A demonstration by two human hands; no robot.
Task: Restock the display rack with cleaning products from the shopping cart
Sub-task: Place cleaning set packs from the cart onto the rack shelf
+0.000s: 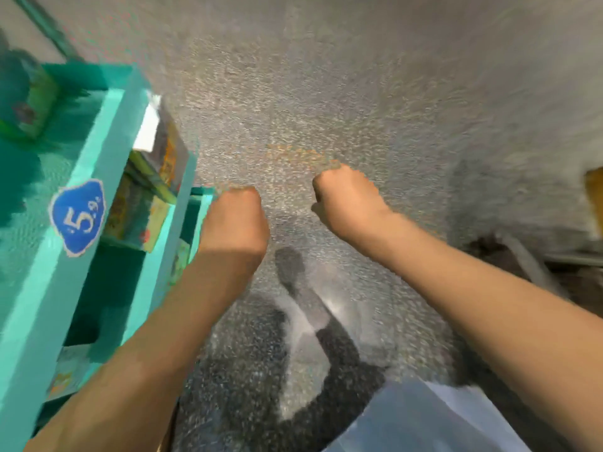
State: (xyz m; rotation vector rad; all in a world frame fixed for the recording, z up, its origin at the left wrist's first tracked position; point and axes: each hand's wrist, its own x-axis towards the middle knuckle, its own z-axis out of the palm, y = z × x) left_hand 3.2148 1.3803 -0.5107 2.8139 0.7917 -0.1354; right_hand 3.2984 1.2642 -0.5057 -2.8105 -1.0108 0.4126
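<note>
Head view: left hand (233,220) and right hand (346,199) clenched, empty; teal shelved display rack (107,132) just left of left knuckles.

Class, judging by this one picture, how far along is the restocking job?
Done: the teal rack already holds packaged goods on several shelves. In hand: nothing; the left hand and right hand are curled over the speckled floor, holding no product. Left: unclear, since the cart is not plainly visible.

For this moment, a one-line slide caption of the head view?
Both hands, left and right, curled and empty over speckled floor, beside the teal display rack.
</note>
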